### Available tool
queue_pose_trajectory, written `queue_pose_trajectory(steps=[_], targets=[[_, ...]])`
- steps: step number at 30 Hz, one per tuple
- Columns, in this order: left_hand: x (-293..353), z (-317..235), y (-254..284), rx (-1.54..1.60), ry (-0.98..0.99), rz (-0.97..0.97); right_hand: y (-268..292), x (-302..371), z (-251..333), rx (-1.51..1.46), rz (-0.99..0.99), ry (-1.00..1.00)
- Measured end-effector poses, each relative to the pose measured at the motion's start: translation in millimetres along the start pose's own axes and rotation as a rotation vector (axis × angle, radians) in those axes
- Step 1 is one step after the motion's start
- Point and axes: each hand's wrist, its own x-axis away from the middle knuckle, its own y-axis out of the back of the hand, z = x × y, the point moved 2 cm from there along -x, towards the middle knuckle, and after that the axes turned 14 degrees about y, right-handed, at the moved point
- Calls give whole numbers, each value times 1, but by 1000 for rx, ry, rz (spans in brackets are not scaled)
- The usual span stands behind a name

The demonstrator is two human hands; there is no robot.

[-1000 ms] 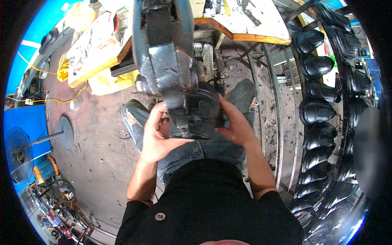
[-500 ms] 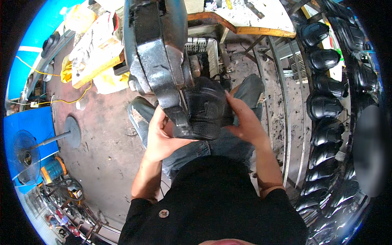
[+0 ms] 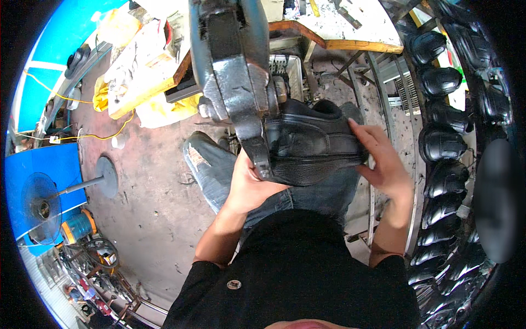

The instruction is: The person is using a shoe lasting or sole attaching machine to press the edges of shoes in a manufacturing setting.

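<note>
- While the left hand (image 3: pixel 246 186) grasps a black shoe (image 3: pixel 312 143) by its lower left side in the head view, the right hand (image 3: pixel 388 163) grips its right end between fingers and thumb
- The shoe is held above the jeans (image 3: pixel 329 193), opening toward the top, right beside the lower tip of a metal machine arm (image 3: pixel 238 77); whether they touch cannot be told
- A white basket (image 3: pixel 297 74) stands under the table's (image 3: pixel 361 45) wooden front edge
- Right of the table's right front corner, other black shoes (image 3: pixel 442 145) form a column
</note>
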Motion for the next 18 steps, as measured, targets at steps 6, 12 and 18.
queue_pose_trajectory(steps=[6,12,18], targets=[[11,-7,23,-70,199,4,-44,-8,-11,-123,13,37],[6,6,22,-31,30,-20,-10,-13,17,-8,50,-25],[3,15,14,-12,235,-45,41,-17,49,238,156,-58]])
